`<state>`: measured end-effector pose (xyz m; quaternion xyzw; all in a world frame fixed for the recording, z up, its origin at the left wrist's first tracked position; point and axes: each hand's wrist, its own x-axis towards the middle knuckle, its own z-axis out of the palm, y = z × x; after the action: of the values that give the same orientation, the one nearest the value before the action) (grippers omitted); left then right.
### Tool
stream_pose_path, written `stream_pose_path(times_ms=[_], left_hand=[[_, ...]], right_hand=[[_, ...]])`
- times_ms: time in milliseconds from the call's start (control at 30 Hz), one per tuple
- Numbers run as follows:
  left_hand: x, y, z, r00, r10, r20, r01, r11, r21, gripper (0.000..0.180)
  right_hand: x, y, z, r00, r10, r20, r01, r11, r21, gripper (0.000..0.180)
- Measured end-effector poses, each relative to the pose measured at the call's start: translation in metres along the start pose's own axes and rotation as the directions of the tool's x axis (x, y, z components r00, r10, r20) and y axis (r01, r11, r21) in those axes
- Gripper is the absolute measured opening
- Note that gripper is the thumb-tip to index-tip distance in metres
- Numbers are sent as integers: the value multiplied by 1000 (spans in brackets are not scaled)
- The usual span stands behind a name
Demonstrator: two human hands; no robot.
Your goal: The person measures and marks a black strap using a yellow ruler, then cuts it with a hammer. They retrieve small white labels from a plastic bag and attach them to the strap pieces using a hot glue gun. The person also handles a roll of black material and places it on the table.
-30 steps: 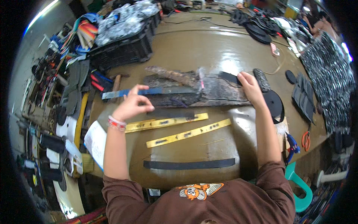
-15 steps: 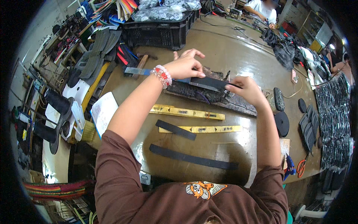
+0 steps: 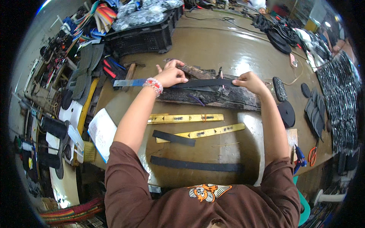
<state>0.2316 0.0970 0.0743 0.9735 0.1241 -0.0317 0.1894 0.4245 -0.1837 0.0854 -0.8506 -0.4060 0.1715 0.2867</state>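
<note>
The left hand [image 3: 171, 76] pressed flat and the right hand [image 3: 249, 81] pinched the end of 1 black strip [image 3: 203, 83], which lay stretched along the worn dark board [image 3: 213, 97], apparently so it stayed straight, above 2 yellow rulers [image 3: 186, 118].

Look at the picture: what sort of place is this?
Probably a small workshop for cutting strap or rubber parts: a worn workbench, black strips beside yellow rulers, and a crate of bagged parts.

Brown glossy workbench [image 3: 213, 41], light glare on far half. Black plastic crate [image 3: 142, 36] at far left corner. Cluttered shelf [image 3: 57, 76] along left edge. Black cable [image 3: 228, 24] across far edge.
</note>
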Motion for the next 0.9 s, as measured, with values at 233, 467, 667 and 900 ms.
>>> stream_pose_path(times_ms=[233, 467, 667, 900], left_hand=[[-1, -5, 1, 1000, -9, 9, 9, 1000, 9, 24], [-9, 10, -5, 997, -9, -72, 12, 999, 38, 19], [-107, 16, -21, 863, 182, -470, -361, 874, -325, 18], [-146, 94, 47, 929, 2, -369, 101, 960, 260, 22]], right_hand=[[1, 24, 28, 1000, 23, -18, -21, 994, 110, 44], [-10, 28, 40, 986, 38, -165, -46, 998, -49, 44], [-115, 9, 26, 850, -2, -527, -41, 997, -69, 24], [-197, -29, 41, 856, -253, -451, 166, 960, -224, 13]])
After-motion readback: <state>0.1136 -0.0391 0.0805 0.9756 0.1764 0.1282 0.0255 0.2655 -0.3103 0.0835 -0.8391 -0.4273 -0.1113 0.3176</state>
